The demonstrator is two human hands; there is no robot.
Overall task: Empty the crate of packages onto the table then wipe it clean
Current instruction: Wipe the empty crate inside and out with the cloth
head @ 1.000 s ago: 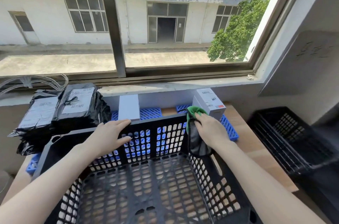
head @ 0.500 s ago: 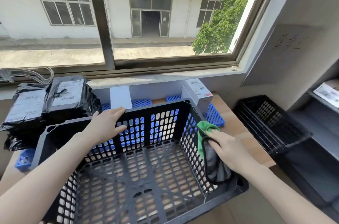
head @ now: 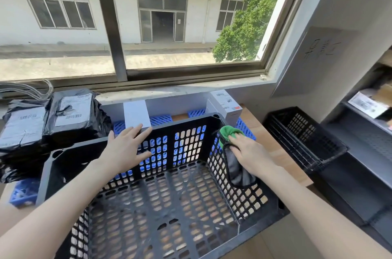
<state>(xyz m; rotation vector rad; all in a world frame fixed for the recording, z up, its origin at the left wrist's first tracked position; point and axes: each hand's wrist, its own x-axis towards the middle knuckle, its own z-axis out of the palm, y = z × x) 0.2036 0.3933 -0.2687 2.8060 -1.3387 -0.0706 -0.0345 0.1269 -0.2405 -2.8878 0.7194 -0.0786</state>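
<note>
A black perforated crate [head: 186, 129] stands on the wooden table [head: 273, 144] in front of me, with nothing inside it. My left hand [head: 125, 148] lies flat over the crate's far rim, fingers spread. My right hand [head: 250, 152] presses a green and grey cloth [head: 230, 133] against the right wall near the far right corner. Black bagged packages [head: 53, 118] with white labels are stacked at the left. A white flat box [head: 135, 113] and a white carton [head: 224, 105] stand behind the crate.
Blue plastic grids [head: 244, 126] lie under the boxes. A second black crate [head: 301, 137] sits lower at the right, beside a dark shelf unit [head: 360, 131] holding parcels. The window sill [head: 169, 91] runs along the back.
My right hand slid the cloth along the right wall, first toward me, then back toward the far corner. My left hand stays on the far rim. The view has shifted.
</note>
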